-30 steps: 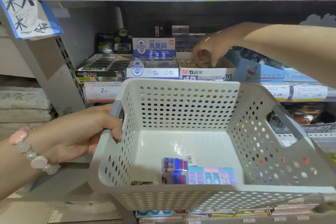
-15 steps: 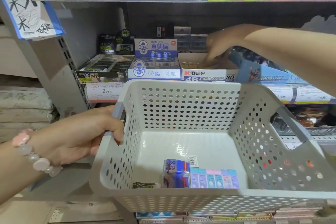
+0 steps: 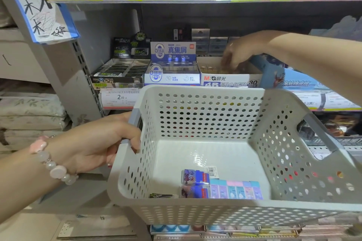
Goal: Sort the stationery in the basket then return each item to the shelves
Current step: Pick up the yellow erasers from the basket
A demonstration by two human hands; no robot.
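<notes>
While one basket (image 3: pixel 215 213) (two purple erasers (image 3: pixel 194 177)).

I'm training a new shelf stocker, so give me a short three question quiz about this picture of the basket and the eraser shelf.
1. True or false: the left hand grips the basket by its handle.
2. The right hand reaches into which display box? A) the black box B) the M&G 4B eraser box C) the blue and white box
3. Fill in: the pastel erasers lie against the basket's ____ wall.

Key: 1 true; 2 B; 3 near.
</notes>
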